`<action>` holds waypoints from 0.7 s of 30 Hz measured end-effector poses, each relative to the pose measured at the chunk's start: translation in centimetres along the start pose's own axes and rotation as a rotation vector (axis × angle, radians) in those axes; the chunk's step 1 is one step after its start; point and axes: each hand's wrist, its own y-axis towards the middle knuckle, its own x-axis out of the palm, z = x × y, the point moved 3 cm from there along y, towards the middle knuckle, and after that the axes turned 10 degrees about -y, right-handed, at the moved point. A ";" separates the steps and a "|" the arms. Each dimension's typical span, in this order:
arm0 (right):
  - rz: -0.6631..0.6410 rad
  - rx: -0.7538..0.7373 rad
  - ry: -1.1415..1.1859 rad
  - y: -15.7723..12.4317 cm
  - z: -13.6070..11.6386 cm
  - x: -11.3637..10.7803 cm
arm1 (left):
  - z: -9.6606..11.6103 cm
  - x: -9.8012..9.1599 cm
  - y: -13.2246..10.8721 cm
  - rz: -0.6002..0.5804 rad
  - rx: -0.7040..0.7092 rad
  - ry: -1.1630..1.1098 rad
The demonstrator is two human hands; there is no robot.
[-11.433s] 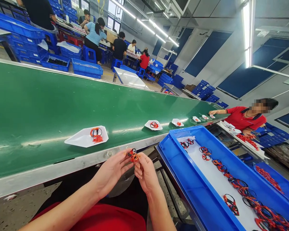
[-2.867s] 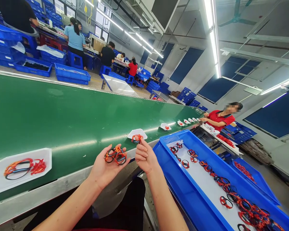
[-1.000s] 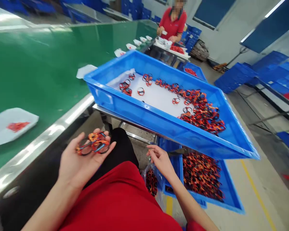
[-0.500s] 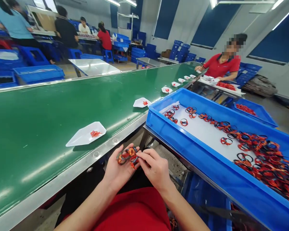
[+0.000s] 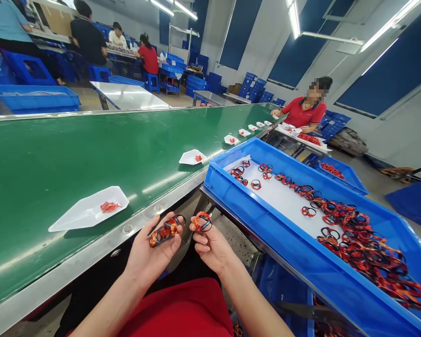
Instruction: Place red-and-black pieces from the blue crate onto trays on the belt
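Note:
Several red, orange and black rings [image 5: 165,230] lie in my left hand [image 5: 152,250], palm up with the fingers curled round them. Just to the right, my right hand [image 5: 210,245] pinches one red-and-black ring [image 5: 202,222] between thumb and fingers. The two hands are slightly apart, in front of the red shirt and near the belt's metal edge. A large blue bin [image 5: 266,224] to the right holds many similar rings [image 5: 358,229] on a white liner, heaped toward its near right end.
A green conveyor belt [image 5: 91,154] carries white trays with small red pieces, the closest being a pointed tray [image 5: 87,213]. A person in red [image 5: 303,114] sits at the belt's far right. Others sit at tables at the back left.
My right hand has moved apart from my left, taking one ring with it. The view has shifted, and the nearest white trays appear further left.

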 end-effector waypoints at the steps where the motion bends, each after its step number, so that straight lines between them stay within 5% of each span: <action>1: -0.006 0.018 0.007 0.1 0.0 0.3 | 0.2 0.0 -0.3 0.006 0.016 0.005; 10: -0.092 0.073 -0.145 2.3 1.7 3.2 | 3.8 -1.0 -5.2 -0.011 0.272 0.013; 13: -0.125 -0.099 -0.501 3.7 2.0 5.9 | 5.5 -1.7 -7.3 -0.038 0.365 -0.019; 19: -0.250 -0.687 -1.307 7.7 3.2 15.8 | 8.0 -3.7 -11.1 -0.103 0.528 -0.110; 21: -0.266 -0.777 -1.475 8.7 4.1 18.1 | 8.4 -4.0 -11.9 -0.133 0.556 -0.128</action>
